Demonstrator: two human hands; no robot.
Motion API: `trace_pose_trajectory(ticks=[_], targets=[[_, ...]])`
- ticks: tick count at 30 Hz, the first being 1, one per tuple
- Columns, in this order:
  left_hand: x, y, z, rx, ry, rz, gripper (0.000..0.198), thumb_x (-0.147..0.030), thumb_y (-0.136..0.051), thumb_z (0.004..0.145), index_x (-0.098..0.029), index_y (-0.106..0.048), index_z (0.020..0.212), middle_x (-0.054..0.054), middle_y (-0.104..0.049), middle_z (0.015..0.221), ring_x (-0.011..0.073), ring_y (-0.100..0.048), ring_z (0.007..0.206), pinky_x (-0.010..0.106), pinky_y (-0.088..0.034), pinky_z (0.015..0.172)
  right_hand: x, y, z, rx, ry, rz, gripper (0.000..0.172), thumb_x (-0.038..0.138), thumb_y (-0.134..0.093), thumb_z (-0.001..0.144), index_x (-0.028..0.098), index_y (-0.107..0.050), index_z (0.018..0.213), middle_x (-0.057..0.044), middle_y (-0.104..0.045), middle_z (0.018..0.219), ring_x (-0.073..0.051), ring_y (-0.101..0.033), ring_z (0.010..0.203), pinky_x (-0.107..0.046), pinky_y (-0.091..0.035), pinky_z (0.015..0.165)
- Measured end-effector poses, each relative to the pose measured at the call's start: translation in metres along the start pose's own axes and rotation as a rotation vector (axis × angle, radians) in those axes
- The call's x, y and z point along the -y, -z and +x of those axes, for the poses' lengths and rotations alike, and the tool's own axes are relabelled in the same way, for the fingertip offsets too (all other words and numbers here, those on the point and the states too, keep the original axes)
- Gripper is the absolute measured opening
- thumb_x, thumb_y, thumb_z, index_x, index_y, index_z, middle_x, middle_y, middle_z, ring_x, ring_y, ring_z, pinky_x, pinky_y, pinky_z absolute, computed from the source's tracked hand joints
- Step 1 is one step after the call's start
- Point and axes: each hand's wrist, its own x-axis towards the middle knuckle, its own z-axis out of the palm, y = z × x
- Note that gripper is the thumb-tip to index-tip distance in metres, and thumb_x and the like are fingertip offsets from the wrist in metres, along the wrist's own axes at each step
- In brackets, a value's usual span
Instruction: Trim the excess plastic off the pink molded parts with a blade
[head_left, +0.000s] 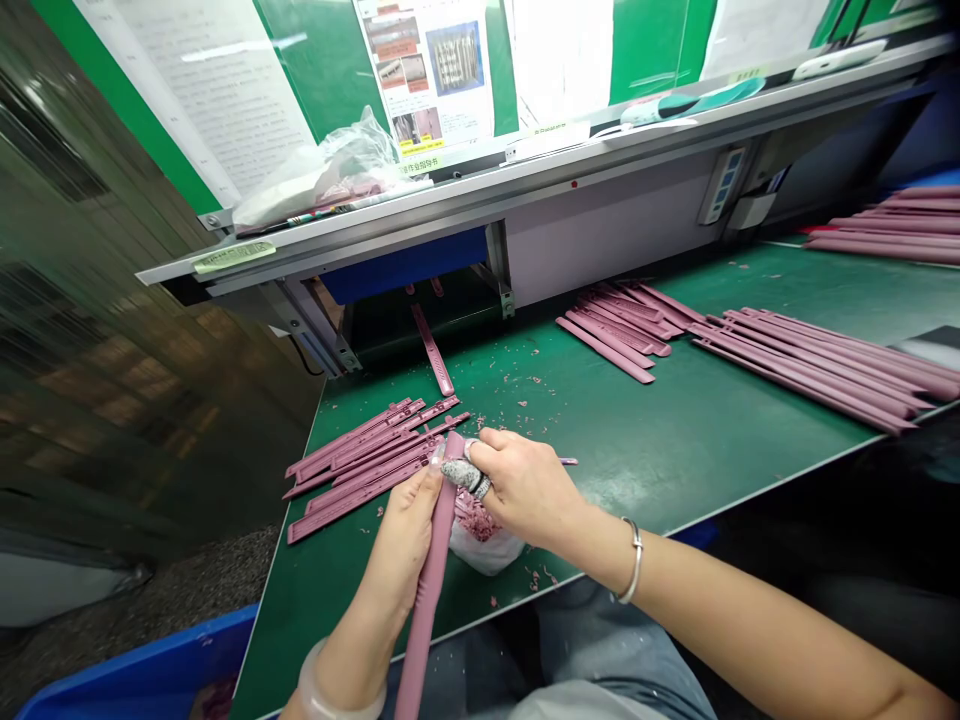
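Observation:
My left hand (401,545) is closed around a long pink plastic strip (426,610) that runs from my lap up to the table edge. My right hand (525,485) pinches the strip's upper end; its thumb wears a grey finger cot (463,474). A thin tool tip sticks out to the right of that hand, too small to name. Under both hands sits a small white bag (484,545) holding pink shavings. Just left of my hands lies a fanned stack of similar pink strips (360,465) on the green table (675,440).
More pink strips lie in piles at centre (619,325), right (825,365) and far right (892,225). One strip (433,350) lies near a dark gap under the shelf. A shelf (525,170) with papers and a plastic bag (330,175) runs overhead. A blue bin (142,680) stands at lower left.

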Motion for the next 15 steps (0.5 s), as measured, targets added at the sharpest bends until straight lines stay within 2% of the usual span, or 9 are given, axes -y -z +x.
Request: trace_pose_trajectory(ticks=[3, 6, 8, 11, 15], targets=[[-0.001, -0.002, 0.021, -0.037, -0.011, -0.065, 0.039, -0.049, -0.061, 0.083, -0.015, -0.070, 0.098, -0.006, -0.045, 0.050, 0.0087, -0.042, 0.046, 0.022, -0.041, 0.051, 0.007, -0.014, -0.004, 0.023, 0.039, 0.033, 0.010, 0.014, -0.048, 0.085, 0.020, -0.057, 0.083, -0.002, -0.061, 0.086, -0.016, -0.055, 0.077, -0.027, -0.026, 0.056], [-0.006, -0.001, 0.047, -0.085, 0.002, -0.111, 0.044, -0.050, -0.060, 0.084, -0.013, -0.067, 0.107, -0.007, -0.040, 0.048, 0.0069, -0.035, 0.041, 0.019, -0.032, 0.040, 0.018, -0.024, -0.012, 0.091, 0.122, 0.057, 0.015, 0.027, -0.047, 0.092, 0.020, -0.059, 0.088, -0.003, -0.063, 0.087, -0.018, -0.058, 0.078, -0.027, -0.029, 0.058], [-0.011, 0.002, 0.064, -0.115, 0.013, -0.133, 0.046, -0.050, -0.058, 0.086, -0.012, -0.065, 0.111, -0.009, -0.035, 0.045, 0.0058, -0.029, 0.035, 0.019, -0.025, 0.035, 0.024, -0.026, -0.019, 0.150, 0.193, 0.050, 0.014, 0.027, -0.048, 0.091, 0.019, -0.059, 0.089, -0.004, -0.063, 0.086, -0.018, -0.059, 0.076, -0.027, -0.031, 0.058], [-0.016, 0.011, 0.086, -0.176, 0.007, -0.154, 0.046, -0.049, -0.054, 0.089, -0.011, -0.065, 0.112, -0.008, -0.035, 0.046, 0.0054, -0.031, 0.033, 0.019, -0.025, 0.034, 0.031, -0.026, -0.031, 0.235, 0.305, 0.045, 0.008, 0.024, -0.055, 0.083, 0.019, -0.059, 0.088, -0.004, -0.063, 0.083, -0.020, -0.060, 0.074, -0.028, -0.035, 0.057], [-0.011, 0.021, 0.104, -0.280, -0.016, -0.139, 0.040, -0.046, -0.051, 0.091, -0.012, -0.064, 0.107, -0.009, -0.035, 0.048, 0.0050, -0.032, 0.034, 0.019, -0.026, 0.034, 0.032, -0.028, -0.041, 0.282, 0.277, 0.006, 0.012, 0.024, -0.061, 0.078, 0.016, -0.059, 0.087, -0.007, -0.064, 0.082, -0.021, -0.062, 0.074, -0.028, -0.039, 0.058]])
